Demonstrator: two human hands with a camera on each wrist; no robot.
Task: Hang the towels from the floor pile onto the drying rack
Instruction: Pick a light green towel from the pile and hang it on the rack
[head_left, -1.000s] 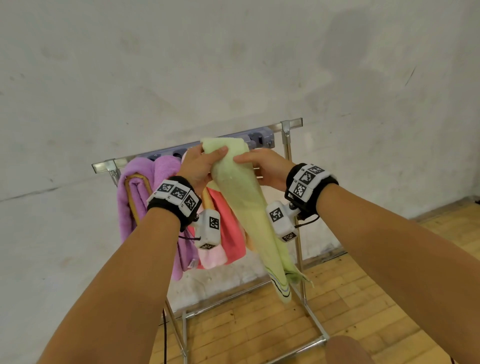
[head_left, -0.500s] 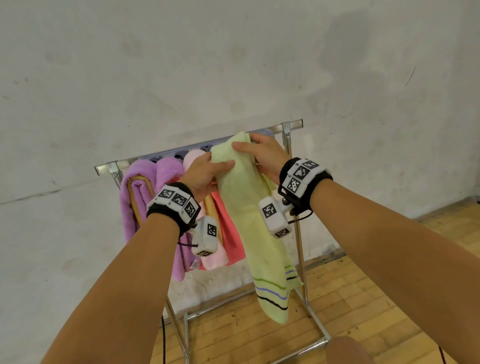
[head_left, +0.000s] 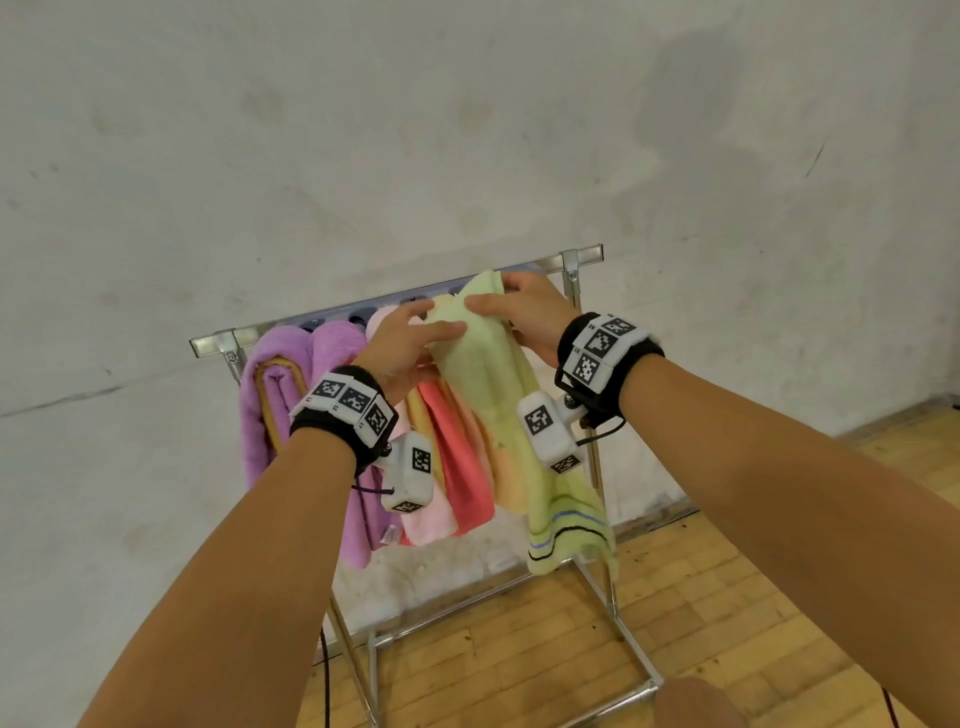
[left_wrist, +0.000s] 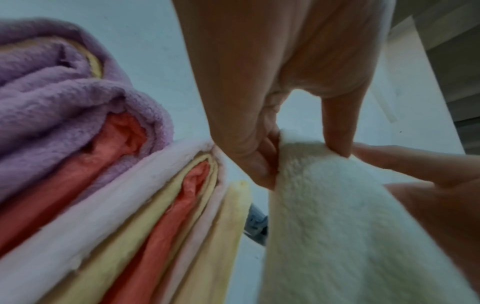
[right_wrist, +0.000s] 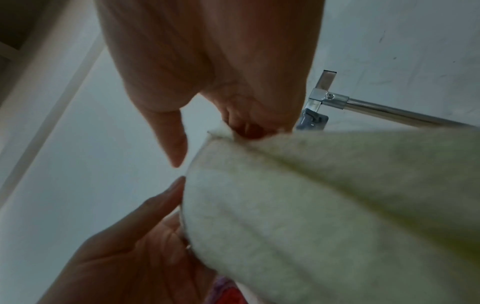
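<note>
A pale green towel (head_left: 498, 395) with striped ends drapes over the top bar of the metal drying rack (head_left: 584, 255), near its right end. My left hand (head_left: 410, 338) pinches the towel's fold between thumb and fingers; the left wrist view shows this pinch on the towel (left_wrist: 324, 205). My right hand (head_left: 519, 317) grips the same fold from the right, with its fingers curled over the towel's (right_wrist: 311, 195) top edge. Purple (head_left: 291, 364), pink (head_left: 426, 509), coral (head_left: 462, 467) and yellow (head_left: 511, 483) towels hang on the bar to the left.
The rack stands against a white wall (head_left: 467, 130) on a wooden floor (head_left: 727, 597). A grey bracket (right_wrist: 311, 120) sits on the bar near the right post (head_left: 592, 467). The rack's base frame (head_left: 639, 691) lies low at the front. A dark cable (head_left: 326, 670) hangs at the left leg.
Both hands carried the green towel up and away onto the bar. The towel has spread wider, and its striped end now hangs flat.
</note>
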